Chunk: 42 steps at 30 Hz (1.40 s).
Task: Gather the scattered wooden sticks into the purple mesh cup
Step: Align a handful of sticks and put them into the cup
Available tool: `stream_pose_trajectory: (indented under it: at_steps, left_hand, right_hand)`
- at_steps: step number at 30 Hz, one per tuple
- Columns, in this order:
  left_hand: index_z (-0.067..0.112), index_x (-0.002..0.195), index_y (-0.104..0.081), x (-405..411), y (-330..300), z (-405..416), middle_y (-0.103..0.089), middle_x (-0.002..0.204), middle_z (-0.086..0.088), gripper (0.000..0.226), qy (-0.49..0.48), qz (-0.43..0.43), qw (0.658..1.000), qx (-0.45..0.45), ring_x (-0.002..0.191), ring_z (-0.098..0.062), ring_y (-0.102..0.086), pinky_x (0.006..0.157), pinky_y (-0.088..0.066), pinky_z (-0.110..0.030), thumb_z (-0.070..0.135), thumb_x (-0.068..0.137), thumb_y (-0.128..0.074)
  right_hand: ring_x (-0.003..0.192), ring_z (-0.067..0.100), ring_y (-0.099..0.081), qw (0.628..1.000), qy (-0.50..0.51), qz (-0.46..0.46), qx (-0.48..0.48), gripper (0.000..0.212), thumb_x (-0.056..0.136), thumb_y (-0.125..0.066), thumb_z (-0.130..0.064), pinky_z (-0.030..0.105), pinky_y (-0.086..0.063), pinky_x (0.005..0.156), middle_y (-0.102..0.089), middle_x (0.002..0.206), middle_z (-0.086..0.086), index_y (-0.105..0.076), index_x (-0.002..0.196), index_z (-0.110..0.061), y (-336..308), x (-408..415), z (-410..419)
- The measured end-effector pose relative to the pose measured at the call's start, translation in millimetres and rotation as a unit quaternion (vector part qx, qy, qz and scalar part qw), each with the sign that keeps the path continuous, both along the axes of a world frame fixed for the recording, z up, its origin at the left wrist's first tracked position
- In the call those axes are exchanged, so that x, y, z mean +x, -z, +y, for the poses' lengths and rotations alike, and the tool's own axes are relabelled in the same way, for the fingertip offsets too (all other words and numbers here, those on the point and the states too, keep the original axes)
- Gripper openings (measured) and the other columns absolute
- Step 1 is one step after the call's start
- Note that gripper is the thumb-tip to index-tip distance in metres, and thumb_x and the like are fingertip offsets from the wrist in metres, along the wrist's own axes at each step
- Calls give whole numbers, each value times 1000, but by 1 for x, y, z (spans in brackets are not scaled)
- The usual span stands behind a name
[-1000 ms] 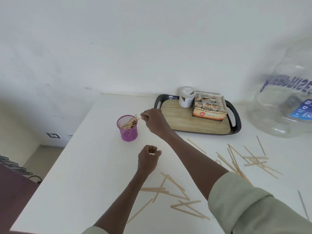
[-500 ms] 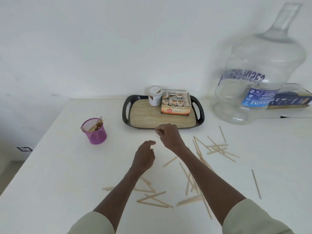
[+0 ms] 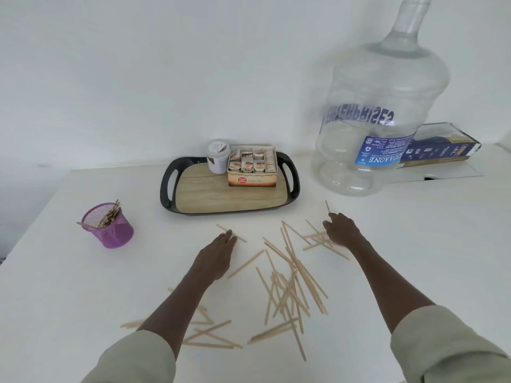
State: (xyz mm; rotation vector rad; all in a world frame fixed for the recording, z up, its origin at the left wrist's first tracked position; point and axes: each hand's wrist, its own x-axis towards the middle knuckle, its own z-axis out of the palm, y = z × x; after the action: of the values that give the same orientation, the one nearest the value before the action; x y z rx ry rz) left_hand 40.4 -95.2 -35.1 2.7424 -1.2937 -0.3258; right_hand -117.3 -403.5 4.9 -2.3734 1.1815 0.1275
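Both hands went down among the scattered wooden sticks for another pickup.

My left hand lay flat, fingers straight on one stick; my right hand spread over a cluster, gripping nothing. Raking several together before pinching seemed best. A second earlier my right was at the purple mesh cup, now far left on the table.

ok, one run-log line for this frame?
phase: gathering | left hand: touching stick | right hand: on sticks | purple mesh cup: partly filled
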Motion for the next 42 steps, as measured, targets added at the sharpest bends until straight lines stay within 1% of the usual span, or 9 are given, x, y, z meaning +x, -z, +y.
stream_pose_trajectory:
  at_steps: [3,6,11,19,23,26,30,34,42]
  left_hand:
    - [14,148,-36,-5,-2,-2,-32,153,-4,58,-15,-46,999,-11,136,-21,-36,87,-52,-37,-3,93,-37]
    - [12,137,-47,-6,-1,-1,-45,134,-6,40,-31,-59,998,6,118,-24,-47,70,-48,-36,7,98,-37]
    - [12,114,-60,-7,-3,6,-56,103,-4,32,-78,-82,993,-12,101,-24,-54,71,-49,-36,1,93,-39]
    - [8,104,-64,-39,2,2,-60,97,-10,24,-170,18,977,-131,97,-31,-60,77,-51,-41,16,99,-43]
    - [10,115,-64,-68,-2,-7,-58,110,-11,54,-155,75,977,-126,106,-29,-56,86,-51,-41,58,94,-49]
    - [11,128,-55,-95,-2,-13,-49,125,-10,89,-141,88,981,-96,117,-27,-45,93,-47,-39,84,78,-41]
    - [11,134,-43,-126,-2,-21,-36,137,-8,122,-140,53,988,-45,121,-27,-37,99,-42,-40,102,53,-32]
    - [12,134,-39,-141,-2,-27,-32,136,-8,111,-153,42,987,-38,121,-28,-34,101,-39,-37,91,58,-53]
    - [11,117,-63,-128,-7,-31,-55,116,-7,34,-231,110,951,-175,112,-26,-53,85,-46,-34,32,91,-67]
  right_hand:
    - [147,35,-20,994,-73,79,14,47,105,-27,-22,42,-22,120,-22,159,18,-32,151,-10,8,-3,-15]
    - [135,32,-39,993,-107,46,5,37,105,-30,-23,40,-34,111,-42,145,16,-48,131,-4,5,2,-17]
    - [117,34,-58,984,-167,1,-59,31,100,-40,-13,38,-47,95,-65,125,14,-61,120,-3,9,-6,-21]
    - [94,36,-65,975,-191,-62,-91,24,87,-47,-1,39,-52,84,-73,95,12,-71,91,-3,20,-41,-7]
    - [94,34,-63,972,-196,-93,-90,22,95,-55,-19,35,-47,81,-67,95,15,-67,98,-1,24,-45,7]
    - [111,31,-54,981,-177,-55,-61,51,96,-51,-50,39,-46,94,-58,113,15,-61,114,-3,28,-47,23]
    - [118,27,-42,982,-184,9,-49,93,72,-46,-88,44,-45,98,-45,122,8,-56,117,-8,29,-51,44]
    - [114,26,-40,970,-230,50,-62,101,55,-61,-89,43,-45,95,-40,120,6,-51,117,-9,27,-53,57]
    - [114,24,-49,985,-172,-25,-17,43,80,-77,-32,31,-40,85,-54,117,7,-64,112,-5,23,-51,55]
